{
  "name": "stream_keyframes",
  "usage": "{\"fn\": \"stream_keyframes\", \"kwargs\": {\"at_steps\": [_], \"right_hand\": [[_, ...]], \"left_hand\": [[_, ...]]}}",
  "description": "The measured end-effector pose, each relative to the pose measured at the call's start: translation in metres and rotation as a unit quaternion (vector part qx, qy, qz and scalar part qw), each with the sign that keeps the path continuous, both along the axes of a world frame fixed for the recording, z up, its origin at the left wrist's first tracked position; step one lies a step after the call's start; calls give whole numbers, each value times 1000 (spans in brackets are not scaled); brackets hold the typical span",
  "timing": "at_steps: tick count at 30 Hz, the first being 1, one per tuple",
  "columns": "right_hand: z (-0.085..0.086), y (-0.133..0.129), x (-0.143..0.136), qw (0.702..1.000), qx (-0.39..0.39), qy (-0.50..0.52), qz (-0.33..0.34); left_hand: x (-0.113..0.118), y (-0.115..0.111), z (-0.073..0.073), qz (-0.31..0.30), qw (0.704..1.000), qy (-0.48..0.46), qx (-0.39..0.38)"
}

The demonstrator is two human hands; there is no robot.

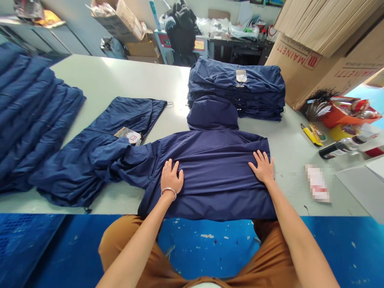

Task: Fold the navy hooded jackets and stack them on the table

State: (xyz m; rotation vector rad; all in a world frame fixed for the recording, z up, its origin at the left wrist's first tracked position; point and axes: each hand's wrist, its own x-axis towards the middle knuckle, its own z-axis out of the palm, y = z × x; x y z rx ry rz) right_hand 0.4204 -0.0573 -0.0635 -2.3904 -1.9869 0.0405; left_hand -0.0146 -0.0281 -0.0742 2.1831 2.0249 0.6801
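Upside-down "MAINETTI" print (pixel 292 51) w/ red logo (pixel 312 61), cardbd box (pixel 295 82).

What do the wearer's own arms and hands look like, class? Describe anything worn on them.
Both forearms are bare, with no sleeves in view. The left hand is ungloved, with a rounded, silver-coloured bangle at its wrist. The right hand is also ungloved, its wrist bare; a thin ring seems to show on one finger, too small to describe surely.

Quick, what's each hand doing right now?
Left hand: open, resting on the navy jacket, holding nothing.
Right hand: open, spread on the same jacket, holding nothing.
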Motion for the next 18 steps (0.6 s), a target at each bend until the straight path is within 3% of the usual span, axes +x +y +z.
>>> {"fn": "stream_keyframes", "kwargs": {"at_steps": [4, 9, 14, 18], "right_hand": [[2, 0, -1, 1000, -4, -1, -1], [5, 2, -16, 1000, 1, -11, -10], [6, -3, -55, 997, 59, -3, 55], [5, -10, -95, 988, 90, 18, 128]], "left_hand": [[-5, 0, 3, -19, 998, -51, 10], [-35, -16, 29, 19, 991, -103, 78], [-111, -19, 56, 132, 977, -112, 122], [-182, 2, 67, 244, 955, -120, 115]]}}
